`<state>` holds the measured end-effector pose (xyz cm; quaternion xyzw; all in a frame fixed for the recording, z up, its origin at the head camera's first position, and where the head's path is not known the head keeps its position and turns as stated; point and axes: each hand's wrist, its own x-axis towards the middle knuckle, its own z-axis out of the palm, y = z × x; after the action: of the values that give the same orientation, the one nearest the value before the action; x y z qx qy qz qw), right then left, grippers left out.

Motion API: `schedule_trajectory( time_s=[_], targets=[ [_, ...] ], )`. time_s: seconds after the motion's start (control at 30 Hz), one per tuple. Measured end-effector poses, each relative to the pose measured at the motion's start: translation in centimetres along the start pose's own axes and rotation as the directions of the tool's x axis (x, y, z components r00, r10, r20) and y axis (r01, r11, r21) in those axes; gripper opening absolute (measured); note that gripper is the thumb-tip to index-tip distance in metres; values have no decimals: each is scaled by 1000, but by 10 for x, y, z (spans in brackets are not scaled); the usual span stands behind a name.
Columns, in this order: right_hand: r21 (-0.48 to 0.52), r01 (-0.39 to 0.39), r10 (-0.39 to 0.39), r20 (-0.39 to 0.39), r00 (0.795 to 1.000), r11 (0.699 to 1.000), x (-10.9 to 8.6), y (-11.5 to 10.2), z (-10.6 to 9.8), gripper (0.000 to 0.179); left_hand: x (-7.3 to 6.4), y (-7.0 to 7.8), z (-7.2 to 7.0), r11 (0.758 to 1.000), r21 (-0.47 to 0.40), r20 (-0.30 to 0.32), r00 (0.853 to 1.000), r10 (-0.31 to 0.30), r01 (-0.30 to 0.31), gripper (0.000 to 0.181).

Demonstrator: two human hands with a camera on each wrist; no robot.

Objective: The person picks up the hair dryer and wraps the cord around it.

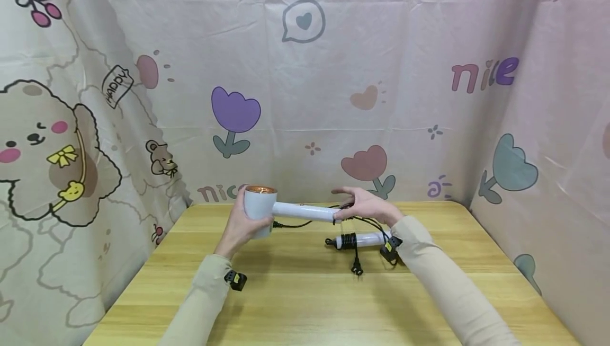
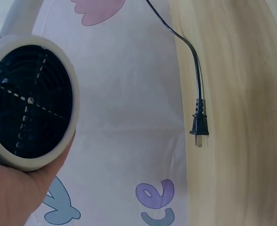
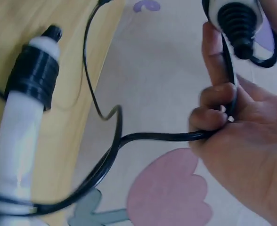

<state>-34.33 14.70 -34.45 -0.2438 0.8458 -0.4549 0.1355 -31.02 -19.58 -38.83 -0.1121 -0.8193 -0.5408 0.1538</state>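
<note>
My left hand (image 1: 238, 228) grips a white hair dryer (image 1: 301, 211) round its barrel above the table. The coppery opening (image 1: 261, 190) of the barrel faces up, and the handle points right. In the left wrist view, the dark round grille (image 2: 31, 101) at the barrel's other end shows. By the handle's end is my right hand (image 1: 367, 206), its fingers curled round the black cord (image 3: 169, 136). The ribbed cord sleeve (image 3: 237, 23) at the handle's end sits just above those fingers. The cord's plug (image 2: 199, 123) hangs loose or lies near the table's far edge; which, I cannot tell.
On the wooden table (image 1: 305, 303) lies a second white handled appliance (image 1: 369, 239), its black cord wound round one end; its far part is hidden behind the right wrist. Its plug (image 1: 357, 266) lies in front. A printed curtain (image 1: 305, 97) hangs behind and at both sides.
</note>
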Motion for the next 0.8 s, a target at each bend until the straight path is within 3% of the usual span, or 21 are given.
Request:
schedule_trajectory(
  time_s=[0.13,0.3,0.4,0.5,0.6,0.7,0.8],
  targets=[
    [-218,97,-119,-89,989,971,-1,-2,8,79,0,-4,3,1000,14,11,1000,-15,15,104],
    [-508,160,-292,-191,937,846,0,-2,19,68,-2,-7,7,999,45,-31,999,-25,27,109],
    [-617,145,-359,-238,902,773,1,-1,27,54,-3,-8,12,997,74,-75,997,-29,35,110],
    [-661,88,-382,-315,869,745,2,0,34,38,-6,-8,19,996,77,-131,990,-42,52,110],
    [-630,35,-366,-404,838,776,3,3,40,27,-10,-6,27,996,58,-184,981,-55,67,109],
    [-480,12,-281,-494,823,877,5,6,43,17,-12,-6,35,996,43,-230,971,-67,79,109],
    [-226,-2,-129,-560,818,974,6,7,45,19,-14,-5,42,996,31,-285,956,-70,82,109]
  ],
)
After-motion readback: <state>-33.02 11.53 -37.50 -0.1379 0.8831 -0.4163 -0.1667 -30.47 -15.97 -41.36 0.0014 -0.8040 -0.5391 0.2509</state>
